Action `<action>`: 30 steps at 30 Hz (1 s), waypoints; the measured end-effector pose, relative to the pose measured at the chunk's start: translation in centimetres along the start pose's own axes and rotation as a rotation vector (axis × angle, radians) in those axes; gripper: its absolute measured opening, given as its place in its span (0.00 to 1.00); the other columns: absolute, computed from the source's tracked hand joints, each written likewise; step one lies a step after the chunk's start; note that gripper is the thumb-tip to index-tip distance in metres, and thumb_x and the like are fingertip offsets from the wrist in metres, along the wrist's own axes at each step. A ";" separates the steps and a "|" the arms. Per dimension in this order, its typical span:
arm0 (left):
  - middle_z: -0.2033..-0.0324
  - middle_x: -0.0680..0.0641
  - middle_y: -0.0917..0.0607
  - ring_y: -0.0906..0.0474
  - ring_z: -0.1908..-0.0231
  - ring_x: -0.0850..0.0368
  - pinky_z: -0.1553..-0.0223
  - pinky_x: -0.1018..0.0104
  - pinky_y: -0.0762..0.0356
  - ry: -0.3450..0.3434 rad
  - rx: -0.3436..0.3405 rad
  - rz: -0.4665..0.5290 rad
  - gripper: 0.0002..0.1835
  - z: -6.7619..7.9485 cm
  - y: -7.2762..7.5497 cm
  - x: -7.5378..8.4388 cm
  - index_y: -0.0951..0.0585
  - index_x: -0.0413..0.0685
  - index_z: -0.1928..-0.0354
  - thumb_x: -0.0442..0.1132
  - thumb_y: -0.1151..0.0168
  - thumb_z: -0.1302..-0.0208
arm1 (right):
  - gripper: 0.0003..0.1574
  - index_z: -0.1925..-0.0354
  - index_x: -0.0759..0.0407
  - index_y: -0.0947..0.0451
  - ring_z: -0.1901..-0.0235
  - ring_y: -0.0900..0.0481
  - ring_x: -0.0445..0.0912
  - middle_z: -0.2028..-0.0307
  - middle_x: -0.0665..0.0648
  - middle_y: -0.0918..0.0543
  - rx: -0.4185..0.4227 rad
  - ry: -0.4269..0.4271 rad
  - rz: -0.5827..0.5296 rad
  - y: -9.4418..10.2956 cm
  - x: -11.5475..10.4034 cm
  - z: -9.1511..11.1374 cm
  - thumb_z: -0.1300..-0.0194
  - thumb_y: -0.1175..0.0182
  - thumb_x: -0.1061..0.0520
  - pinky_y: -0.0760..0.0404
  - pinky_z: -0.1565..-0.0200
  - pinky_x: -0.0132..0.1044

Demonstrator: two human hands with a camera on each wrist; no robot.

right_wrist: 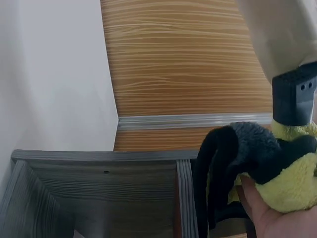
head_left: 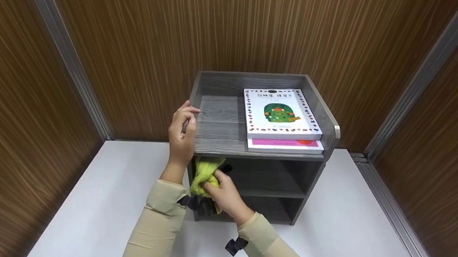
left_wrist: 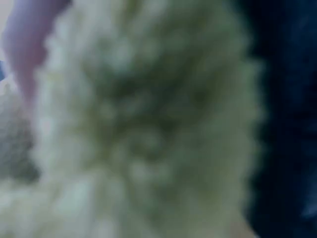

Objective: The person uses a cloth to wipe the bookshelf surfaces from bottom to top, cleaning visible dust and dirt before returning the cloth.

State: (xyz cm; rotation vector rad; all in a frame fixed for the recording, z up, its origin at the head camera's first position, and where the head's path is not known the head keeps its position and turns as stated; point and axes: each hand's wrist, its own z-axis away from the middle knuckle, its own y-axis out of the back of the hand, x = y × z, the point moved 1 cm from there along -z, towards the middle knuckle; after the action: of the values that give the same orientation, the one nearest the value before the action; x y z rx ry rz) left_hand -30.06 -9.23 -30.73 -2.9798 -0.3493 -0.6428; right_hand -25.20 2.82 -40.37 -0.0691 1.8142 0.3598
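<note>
A yellow-green plush toy [head_left: 204,176] with long black limbs is in my right hand [head_left: 227,194], at the left front of the shelf unit's middle opening. Thumb and fingers pinch its fuzzy body [right_wrist: 292,186] in the right wrist view, where the black limbs dangle beside the grey panel. My left hand [head_left: 182,132] grips the upper left side panel of the grey wooden shelf unit [head_left: 218,137], fingers bent over its edge. Blurred yellow-green fuzz [left_wrist: 148,124] fills most of the left wrist view and hides the left hand's work there.
On the right of the shelf's top lie two stacked books, a white one [head_left: 281,111] with a green picture over a pink-covered one [head_left: 283,144]. The unit stands on a white table [head_left: 350,213]. Brown wood-grain walls [head_left: 139,41] enclose it on three sides.
</note>
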 end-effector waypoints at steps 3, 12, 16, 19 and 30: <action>0.64 0.35 0.27 0.42 0.46 0.39 0.46 0.59 0.44 -0.002 -0.006 -0.012 0.05 0.0 0.1 -0.1 0.35 0.36 0.76 0.26 0.61 0.47 | 0.14 0.58 0.63 0.32 0.86 0.35 0.39 0.81 0.51 0.33 0.038 -0.010 -0.090 -0.2 0.2 -0.4 0.46 0.49 0.63 0.32 0.85 0.30; 0.65 0.35 0.27 0.42 0.47 0.38 0.46 0.58 0.45 -0.015 -0.007 -0.014 0.05 0.0 0.0 -0.1 0.36 0.36 0.77 0.26 0.61 0.46 | 0.25 0.44 0.64 0.42 0.62 0.28 0.44 0.54 0.60 0.29 0.022 0.025 -0.205 -2.8 2.7 -2.0 0.38 0.55 0.56 0.26 0.64 0.36; 0.64 0.35 0.26 0.42 0.47 0.38 0.45 0.57 0.46 -0.020 -0.008 -0.014 0.05 0.1 0.1 0.0 0.35 0.34 0.76 0.26 0.61 0.47 | 0.32 0.39 0.63 0.50 0.50 0.35 0.45 0.44 0.61 0.38 0.043 -0.008 -0.202 -3.0 3.6 -3.2 0.38 0.56 0.53 0.38 0.49 0.36; 0.65 0.34 0.27 0.42 0.47 0.37 0.45 0.57 0.47 -0.031 -0.005 -0.007 0.05 0.1 0.1 0.0 0.35 0.33 0.76 0.26 0.62 0.48 | 0.35 0.38 0.64 0.52 0.45 0.42 0.46 0.41 0.61 0.44 0.071 -0.067 -0.176 -2.9 3.6 -3.8 0.39 0.56 0.50 0.43 0.45 0.37; 0.65 0.35 0.27 0.41 0.47 0.39 0.45 0.57 0.46 -0.013 -0.001 -0.018 0.05 0.0 0.0 0.0 0.36 0.35 0.77 0.26 0.61 0.47 | 0.33 0.37 0.52 0.51 0.46 0.41 0.47 0.42 0.57 0.41 0.060 -0.188 -0.179 -2.1 5.2 -6.0 0.38 0.59 0.44 0.38 0.48 0.39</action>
State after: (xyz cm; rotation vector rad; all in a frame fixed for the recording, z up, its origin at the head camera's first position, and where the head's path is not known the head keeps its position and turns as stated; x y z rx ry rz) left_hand -30.07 -9.20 -30.73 -2.9866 -0.3766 -0.6260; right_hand -31.70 -0.11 -44.41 -0.1503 1.6178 0.1787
